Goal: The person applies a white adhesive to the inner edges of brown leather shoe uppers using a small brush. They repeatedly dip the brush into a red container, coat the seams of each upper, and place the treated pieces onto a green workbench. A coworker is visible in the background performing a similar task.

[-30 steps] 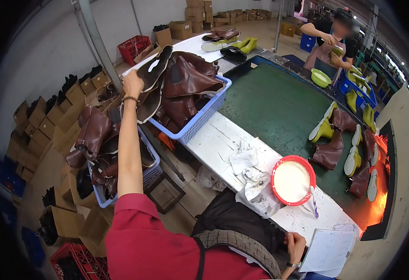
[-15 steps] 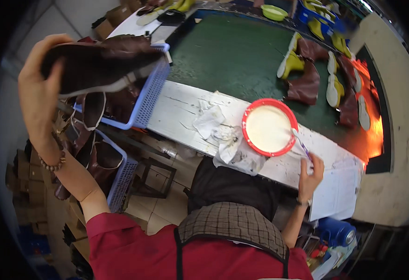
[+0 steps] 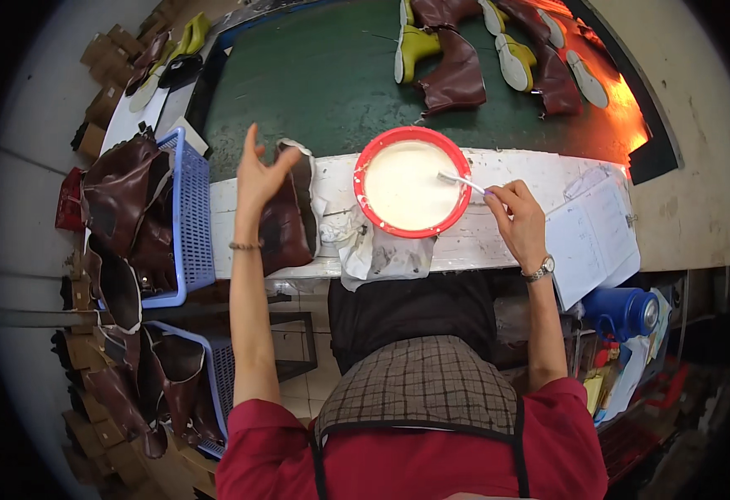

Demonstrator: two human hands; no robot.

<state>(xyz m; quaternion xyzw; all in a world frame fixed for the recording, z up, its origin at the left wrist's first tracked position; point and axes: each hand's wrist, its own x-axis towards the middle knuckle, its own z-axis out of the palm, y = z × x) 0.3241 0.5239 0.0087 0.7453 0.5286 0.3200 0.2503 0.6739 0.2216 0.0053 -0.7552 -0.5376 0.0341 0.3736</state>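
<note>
My left hand (image 3: 260, 179) is open, its fingers spread above the left part of the white work board (image 3: 498, 242). Just beside and under it lies a brown leather boot upper (image 3: 285, 229) with a pale-edged opening. My right hand (image 3: 519, 215) is closed on the handle of a small brush (image 3: 469, 182), which looks like a toothbrush with a purple-and-white handle. Its bristle end reaches over the rim of a red bowl (image 3: 365, 209) and is at the surface of a creamy white liquid (image 3: 408, 185). Crumpled white cloths (image 3: 356, 248) sit between upper and bowl.
Blue plastic baskets (image 3: 191, 225) with brown boot uppers stand at the left. Behind the board runs a green conveyor belt (image 3: 315, 92) carrying boots with yellow parts and pale soles (image 3: 515, 62), near an orange glow. An open notebook (image 3: 590, 237) and blue flask (image 3: 623, 312) are at the right.
My left hand has come from above the baskets to the board and no longer grips the dark upper. An upper now lies on the board. My view has turned left.
</note>
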